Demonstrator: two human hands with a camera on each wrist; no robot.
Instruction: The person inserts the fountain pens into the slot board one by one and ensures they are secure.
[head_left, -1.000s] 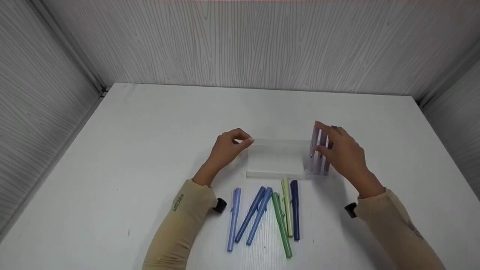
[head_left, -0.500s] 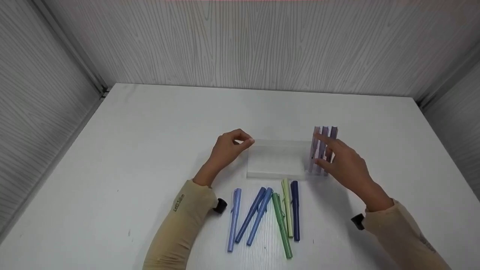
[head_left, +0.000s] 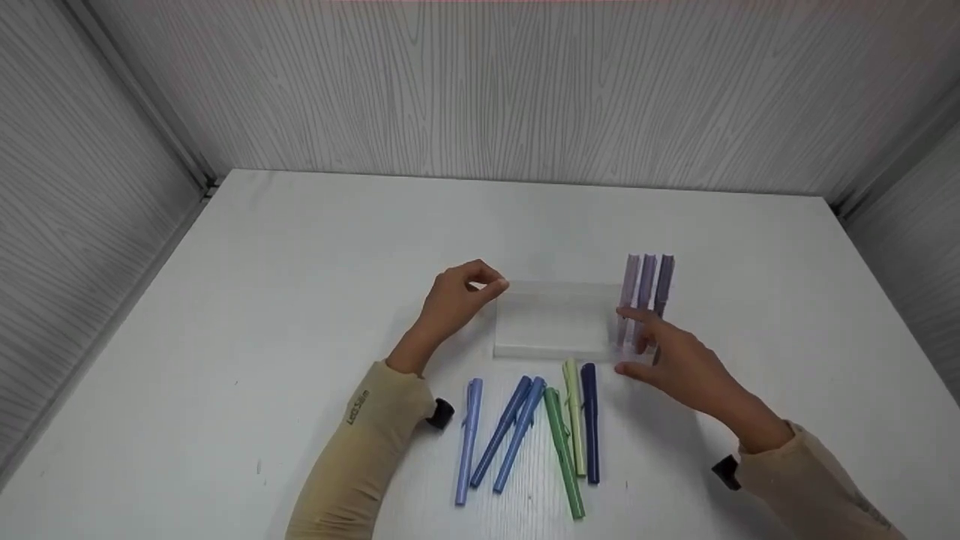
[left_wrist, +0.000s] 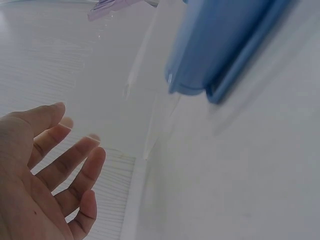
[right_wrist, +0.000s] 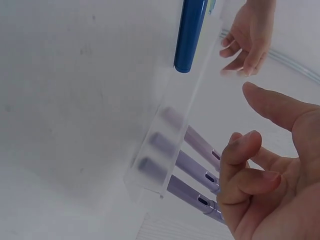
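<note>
A clear rectangular box [head_left: 551, 351] lies on the white table in the head view. Three purple pens [head_left: 646, 281] stand upright side by side at its right end; in the right wrist view the purple pens [right_wrist: 192, 167] have their lower ends inside the clear wall. My left hand [head_left: 457, 296] pinches the box's back left corner between thumb and index finger. My right hand [head_left: 686, 371] is just in front of the purple pens, thumb and index finger apart, holding nothing; whether a fingertip touches a pen I cannot tell.
In front of the box lie several pens: a light blue pen [head_left: 469, 442], two blue pens [head_left: 501, 431] [head_left: 520, 435], a green pen [head_left: 564, 450], a yellow-green pen [head_left: 575, 416] and a dark blue pen [head_left: 591, 424]. A wall stands behind the table.
My right hand has come off the tops of the purple pens and moved down toward the box's front edge. The purple pens remain upright. My left hand stays at the corner.
</note>
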